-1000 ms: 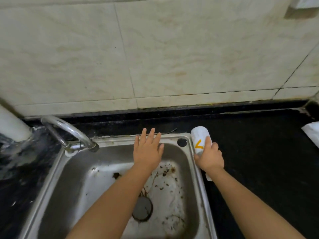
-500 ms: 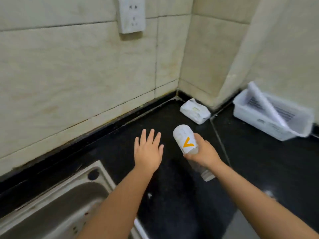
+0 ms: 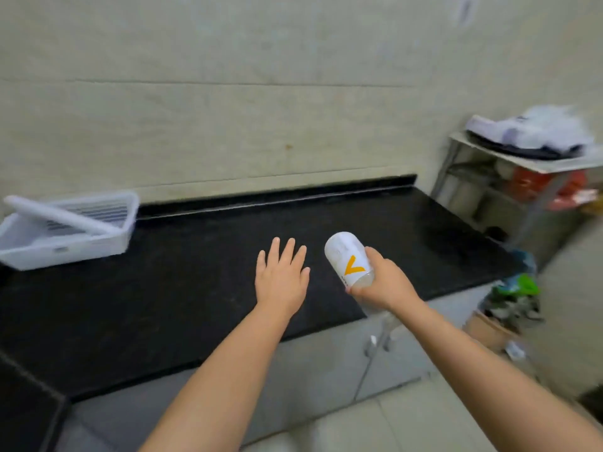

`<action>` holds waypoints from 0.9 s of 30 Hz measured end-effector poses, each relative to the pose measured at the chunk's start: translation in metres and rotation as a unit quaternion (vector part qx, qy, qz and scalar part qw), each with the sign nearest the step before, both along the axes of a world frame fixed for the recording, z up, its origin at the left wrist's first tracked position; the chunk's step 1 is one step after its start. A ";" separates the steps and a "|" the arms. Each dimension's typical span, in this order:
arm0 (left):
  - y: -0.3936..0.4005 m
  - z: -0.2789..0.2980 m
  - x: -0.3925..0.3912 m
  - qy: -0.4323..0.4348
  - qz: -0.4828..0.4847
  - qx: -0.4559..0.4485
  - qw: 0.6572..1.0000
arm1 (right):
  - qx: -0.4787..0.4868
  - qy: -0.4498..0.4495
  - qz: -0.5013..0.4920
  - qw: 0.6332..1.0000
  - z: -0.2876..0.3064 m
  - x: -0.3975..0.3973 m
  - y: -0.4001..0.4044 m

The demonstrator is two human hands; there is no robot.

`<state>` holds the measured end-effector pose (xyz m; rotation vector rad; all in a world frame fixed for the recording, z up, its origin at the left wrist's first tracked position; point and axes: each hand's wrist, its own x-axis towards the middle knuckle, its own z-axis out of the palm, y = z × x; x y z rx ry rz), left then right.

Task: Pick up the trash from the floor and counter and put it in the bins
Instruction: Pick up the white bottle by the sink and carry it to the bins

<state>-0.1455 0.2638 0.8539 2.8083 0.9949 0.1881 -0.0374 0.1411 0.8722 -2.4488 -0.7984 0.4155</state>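
Trash, a white bottle (image 3: 349, 258) with an orange mark, is gripped by the closed fingers of the right hand (image 3: 381, 285) at frame centre, base tilted up over the black counter (image 3: 182, 282) near its front edge. The left hand (image 3: 282, 278) is held flat just beside it, fingers spread and empty. Bare counter is seen between a white tray (image 3: 65, 233) at the left and a metal rack (image 3: 522, 177) at the upper right.
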 end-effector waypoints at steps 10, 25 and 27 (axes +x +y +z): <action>-0.354 0.001 0.289 0.006 -0.386 0.039 0.922 | 0.100 0.061 -0.378 0.918 -0.016 0.185 -0.408; -0.784 -0.049 0.518 0.060 -0.719 0.067 0.689 | 0.127 0.147 -0.803 0.563 -0.098 0.222 -0.818; -0.831 -0.068 0.520 0.081 -0.751 0.071 0.652 | 0.135 0.163 -0.836 0.507 -0.123 0.212 -0.851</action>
